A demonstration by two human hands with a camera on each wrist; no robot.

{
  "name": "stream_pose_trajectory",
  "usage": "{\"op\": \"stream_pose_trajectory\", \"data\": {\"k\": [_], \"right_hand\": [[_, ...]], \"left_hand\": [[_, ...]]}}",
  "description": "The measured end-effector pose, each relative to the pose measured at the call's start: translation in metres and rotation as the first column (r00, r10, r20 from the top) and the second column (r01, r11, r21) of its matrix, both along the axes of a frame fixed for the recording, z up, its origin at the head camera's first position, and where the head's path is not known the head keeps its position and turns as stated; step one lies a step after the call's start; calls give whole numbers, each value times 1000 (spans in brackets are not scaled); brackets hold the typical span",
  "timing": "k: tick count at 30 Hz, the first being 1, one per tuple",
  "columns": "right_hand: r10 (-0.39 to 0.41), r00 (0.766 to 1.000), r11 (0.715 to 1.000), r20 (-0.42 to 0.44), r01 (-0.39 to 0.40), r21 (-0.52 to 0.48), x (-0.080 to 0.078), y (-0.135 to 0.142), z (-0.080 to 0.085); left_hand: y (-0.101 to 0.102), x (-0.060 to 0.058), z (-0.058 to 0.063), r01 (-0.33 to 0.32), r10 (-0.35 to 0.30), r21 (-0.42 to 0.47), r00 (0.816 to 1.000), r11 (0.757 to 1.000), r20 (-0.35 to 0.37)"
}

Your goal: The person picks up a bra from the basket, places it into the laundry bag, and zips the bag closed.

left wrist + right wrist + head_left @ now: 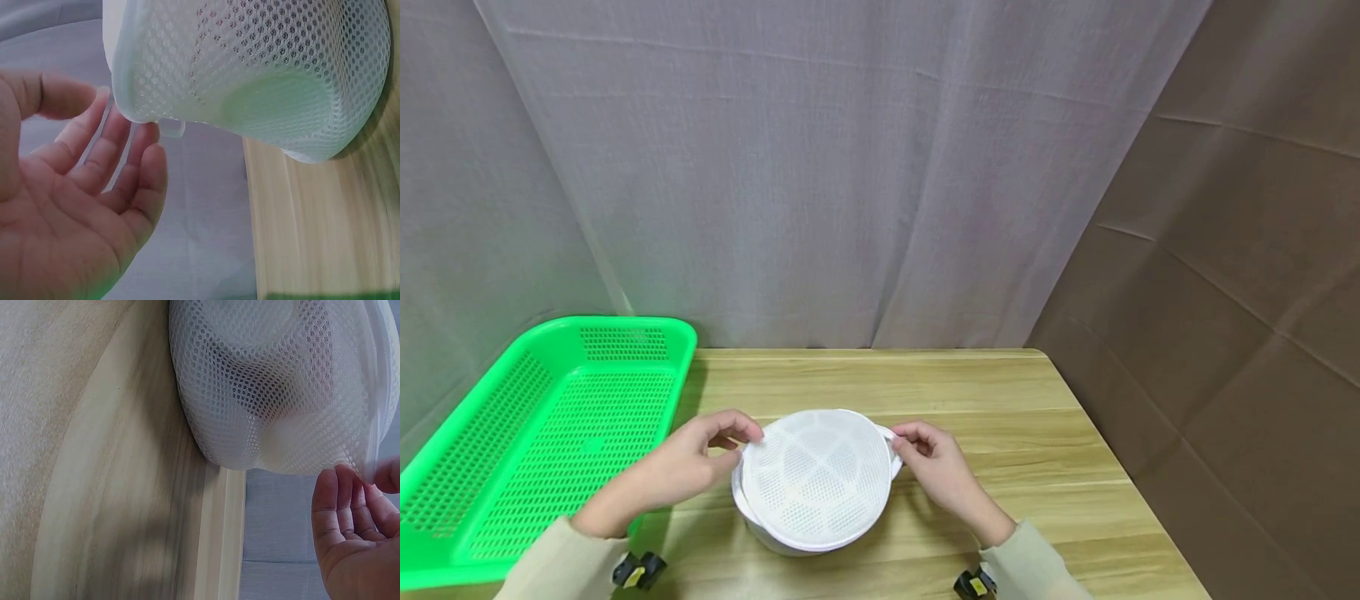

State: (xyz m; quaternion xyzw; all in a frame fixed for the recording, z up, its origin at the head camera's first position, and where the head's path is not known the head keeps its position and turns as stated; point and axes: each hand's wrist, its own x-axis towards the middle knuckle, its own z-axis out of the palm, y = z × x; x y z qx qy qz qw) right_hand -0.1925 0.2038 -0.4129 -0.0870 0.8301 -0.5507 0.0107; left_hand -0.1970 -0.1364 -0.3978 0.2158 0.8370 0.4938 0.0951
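Note:
A round white mesh laundry bag (816,479) stands upright on the wooden table, its perforated round top facing up. My left hand (696,458) is at its left rim, thumb and fingertips against the edge. In the left wrist view, a small clear tab (173,128) hangs beside those fingers, and a pale green round patch shows through the mesh wall (275,100). My right hand (936,462) pinches the right edge, where the rim stands out in a loop (891,442). Through the mesh in the right wrist view, the bag's inside (275,387) looks shadowed.
A large green plastic basket (587,321) with perforated sides and floor stands at the left of the table (1000,392). Grey curtain (812,183) hangs behind the table's far edge, and brown cloth (1240,275) covers the right side.

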Motion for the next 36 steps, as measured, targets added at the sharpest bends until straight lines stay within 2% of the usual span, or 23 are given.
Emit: {"op": "stream_pose_trajectory", "data": {"k": [5, 13, 21, 29, 33, 36], "right_hand": [[-22, 1000, 1000, -3, 22, 23, -1, 1, -3], [-41, 999, 999, -34, 42, 17, -15, 10, -34], [-25, 1000, 1000, -9, 25, -1, -14, 7, -35], [-21, 1000, 999, -18, 21, 33, -8, 1, -25], [-8, 999, 1000, -43, 9, 29, -9, 2, -29], [1, 999, 999, -32, 1, 35, -4, -2, -17]], "left_hand": [[4, -3, -2, -101, 102, 19, 995, 995, -14], [13, -7, -7, -166, 166, 21, 986, 986, -9], [27, -11, -14, -147, 147, -18, 989, 989, 14], [36, -15, -17, -115, 110, -102, 993, 988, -52], [39, -16, -15, -106, 101, -101, 994, 989, -51], [40, -16, -13, -96, 95, -75, 995, 993, -19]]}}
